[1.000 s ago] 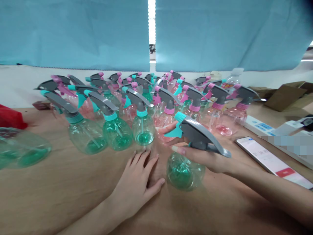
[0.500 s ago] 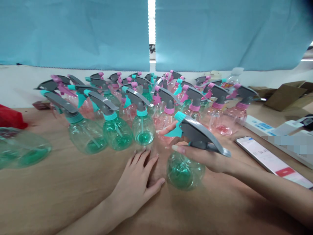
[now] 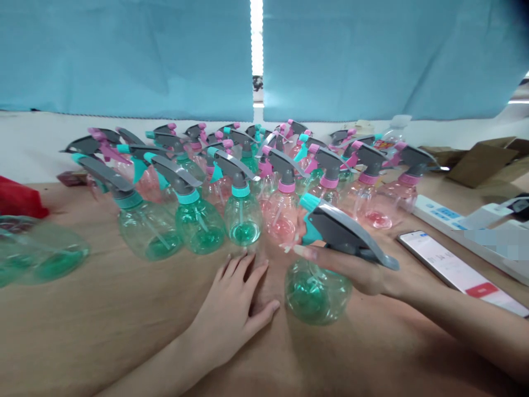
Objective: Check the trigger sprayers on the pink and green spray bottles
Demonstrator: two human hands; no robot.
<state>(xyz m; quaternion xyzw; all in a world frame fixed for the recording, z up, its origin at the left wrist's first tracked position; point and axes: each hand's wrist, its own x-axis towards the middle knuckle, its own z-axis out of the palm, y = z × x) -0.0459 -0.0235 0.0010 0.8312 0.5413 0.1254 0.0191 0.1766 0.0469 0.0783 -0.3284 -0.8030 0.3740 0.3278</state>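
Note:
My right hand (image 3: 355,269) is closed around the neck of a green spray bottle (image 3: 316,292) with a grey trigger head (image 3: 343,234) and teal nozzle, which stands on the wooden table (image 3: 103,320) in front of me. My left hand (image 3: 233,309) lies flat on the table with its fingers spread, just left of that bottle and not touching it. Behind both hands stands a crowd of several green spray bottles (image 3: 198,223) and pink spray bottles (image 3: 283,218) in rows.
A phone (image 3: 458,273) with a lit screen lies right of my right arm, with a white power strip (image 3: 438,212) and cardboard boxes (image 3: 479,160) beyond. A green bottle (image 3: 41,259) lies on its side at far left near a red bag (image 3: 16,201). Blue curtains (image 3: 124,55) hang behind.
My right hand has closed its fingers tighter round the bottle's neck and turned the trigger head slightly right. The left hand has not moved.

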